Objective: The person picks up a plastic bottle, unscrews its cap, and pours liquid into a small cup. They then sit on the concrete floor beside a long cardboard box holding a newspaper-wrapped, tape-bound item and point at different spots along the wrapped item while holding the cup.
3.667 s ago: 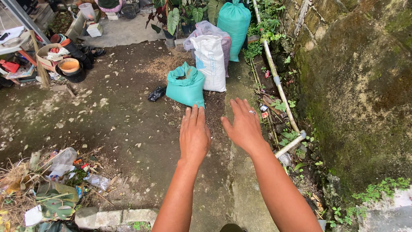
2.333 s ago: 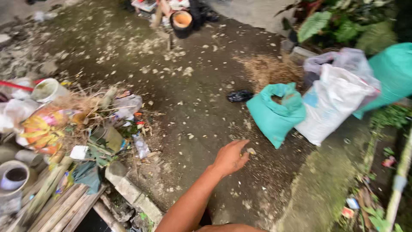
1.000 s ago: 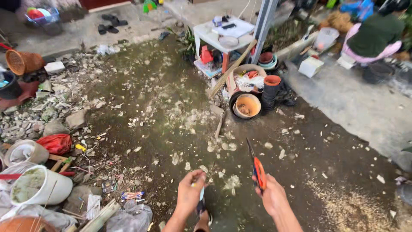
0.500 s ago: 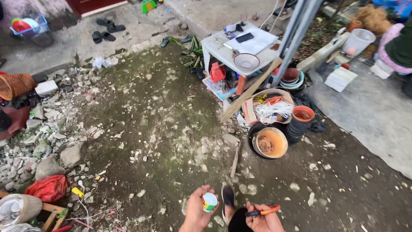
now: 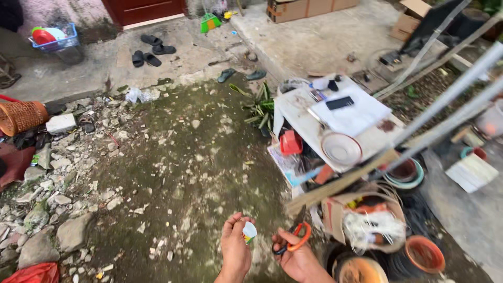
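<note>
Head view, looking down at mossy ground (image 5: 199, 173) strewn with stone rubble. Both hands are sitting low in the frame, close together but not touching. The left hand (image 5: 234, 249) is curling its fingers around a small white packet (image 5: 249, 231) with a patch of colour at its lower edge; the packet is standing up out of the grip, pinched between thumb and fingertips. The right hand (image 5: 299, 258) is closing around a pair of orange-handled scissors (image 5: 293, 238), fingers passing through the loops, the dark blades pointing up and away from the packet; whether the blades are open or shut is not readable. The scissors are lying just beside the packet, a narrow gap between them. To the right, a white worktop (image 5: 367, 136) is carrying a white bowl (image 5: 341, 149), a sheet of paper and a dark flat device. Below it, terracotta pots (image 5: 424, 254) are standing on the ground. Upper left: a woven basket (image 5: 21, 116) is lying on its side, and several sandals (image 5: 152, 50) are resting on the concrete step.
</note>
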